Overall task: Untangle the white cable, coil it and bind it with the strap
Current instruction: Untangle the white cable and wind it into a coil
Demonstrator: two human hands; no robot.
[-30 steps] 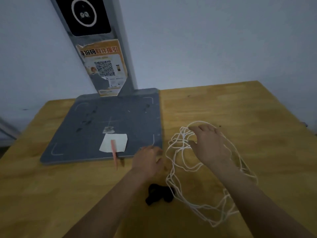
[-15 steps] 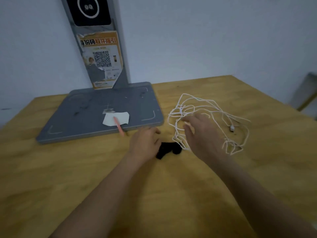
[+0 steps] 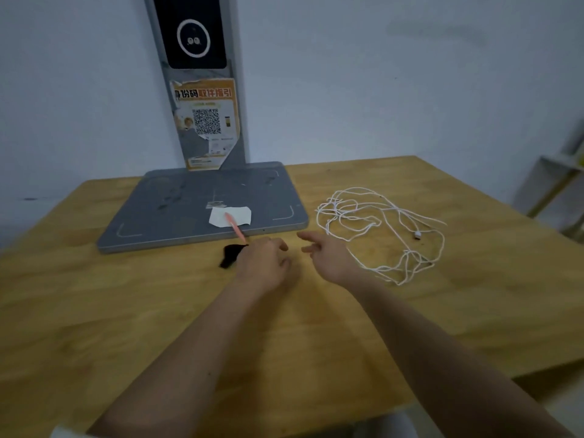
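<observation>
The white cable (image 3: 382, 230) lies in a loose tangle on the right half of the wooden table (image 3: 94, 311), its loops crossing one another, with a small plug end (image 3: 417, 235) showing inside the heap toward its right side. Nothing holds it. The right hand (image 3: 328, 256) hovers just left of the tangle, palm down, fingers loosely extended and spread toward the left, gripping nothing; the nearest strands run right beside its wrist, and whether they touch it I cannot tell. The left hand (image 3: 264, 262) sits close to the right one, fingers curled; whether they pinch anything cannot be made out. The black strap (image 3: 230, 255) lies crumpled on the table right at this hand's left edge, partly hidden by it. Beyond the hands a grey flat base (image 3: 177, 216) rests on the table, carrying a white paper scrap (image 3: 243, 214) and a pink stick (image 3: 234, 228) that reaches over its front edge. A grey post (image 3: 205, 90) with a QR sticker (image 3: 206, 121) rises from the base against the pale wall (image 3: 379, 90).
</observation>
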